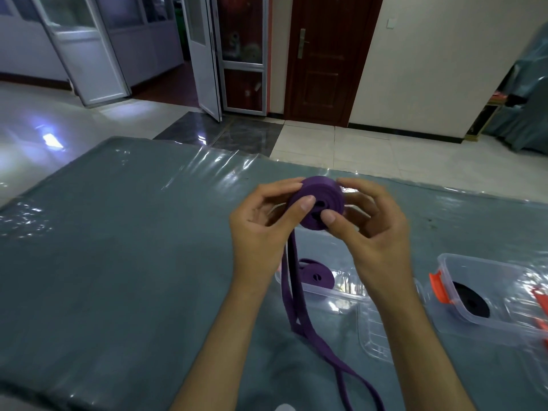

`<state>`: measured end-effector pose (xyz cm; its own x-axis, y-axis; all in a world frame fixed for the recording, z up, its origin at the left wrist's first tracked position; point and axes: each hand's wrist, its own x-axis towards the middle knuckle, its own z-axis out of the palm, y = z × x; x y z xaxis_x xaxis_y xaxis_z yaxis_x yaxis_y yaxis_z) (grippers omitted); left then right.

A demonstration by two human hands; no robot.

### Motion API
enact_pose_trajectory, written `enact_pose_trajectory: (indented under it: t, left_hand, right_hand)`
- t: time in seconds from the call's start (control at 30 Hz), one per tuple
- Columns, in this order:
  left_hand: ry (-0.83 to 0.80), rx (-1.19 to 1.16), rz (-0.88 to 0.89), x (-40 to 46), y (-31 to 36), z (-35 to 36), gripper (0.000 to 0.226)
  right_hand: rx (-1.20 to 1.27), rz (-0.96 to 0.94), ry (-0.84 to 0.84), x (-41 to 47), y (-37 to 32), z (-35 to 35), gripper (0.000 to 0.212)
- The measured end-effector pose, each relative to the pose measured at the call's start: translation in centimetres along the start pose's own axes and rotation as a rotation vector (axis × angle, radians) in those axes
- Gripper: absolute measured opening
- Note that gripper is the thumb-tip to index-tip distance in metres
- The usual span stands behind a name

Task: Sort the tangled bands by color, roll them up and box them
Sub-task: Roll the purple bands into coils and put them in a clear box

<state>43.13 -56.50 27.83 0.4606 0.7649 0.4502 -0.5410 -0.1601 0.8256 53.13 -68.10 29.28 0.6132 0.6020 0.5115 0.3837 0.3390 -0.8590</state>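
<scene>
- While your hands hold it above the desk [118, 262], the purple band [321, 203] is half rolled, its tail trailing down.
- Your left hand [264, 229] and right hand [373, 232] pinch the roll.
- Below, two clear boxes [350, 292] hold purple and black rolls.

A grey-green table [118, 277] under a shiny clear plastic sheet [207, 164] fills the lower view. On it sit two clear plastic boxes: one [335, 295] holding a rolled purple band [315, 275], the other [486, 295], to its right, with orange clips and a rolled black band [471, 299]. The loose end of a purple band [335, 355] trails across the table, and a clear lid [375, 336] lies flat between the boxes.
</scene>
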Motion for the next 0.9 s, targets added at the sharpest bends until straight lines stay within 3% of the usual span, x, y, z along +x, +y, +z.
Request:
enact_pose_trajectory:
  t: [0.2, 0.37, 0.47, 0.57, 0.77, 0.9]
  left_hand:
    - [-0.179, 0.051, 0.016, 0.3, 0.9, 0.1, 0.036]
    - [-0.021, 0.035, 0.015, -0.5, 1.5, 0.5, 0.033]
    - [-0.051, 0.009, 0.023, -0.9, 1.6, 0.7, 0.027]
    - [-0.079, 0.018, 0.026, -0.8, 1.8, 0.4, 0.027]
    - [-0.044, 0.045, 0.035, -0.9, 2.2, 0.3, 0.021]
    - [-0.123, 0.054, 0.036, -0.8, 1.9, -0.4, 0.024]
  right_hand:
    - [0.128, -0.003, 0.13, -0.3, -1.0, 0.4, 0.029]
    - [0.044, 0.068, 0.09, 0.1, -2.0, -0.3, 0.028]
    - [0.084, 0.051, 0.073, -0.1, -2.8, -0.2, 0.037]
    - [0.145, 0.061, 0.085, -0.4, -3.3, -0.3, 0.029]
    - [0.033, 0.197, 0.006, -0.7, -2.8, -0.9, 0.033]
    - [0.033, 0.074, 0.064, -1.0, -3.2, -1.1, 0.029]
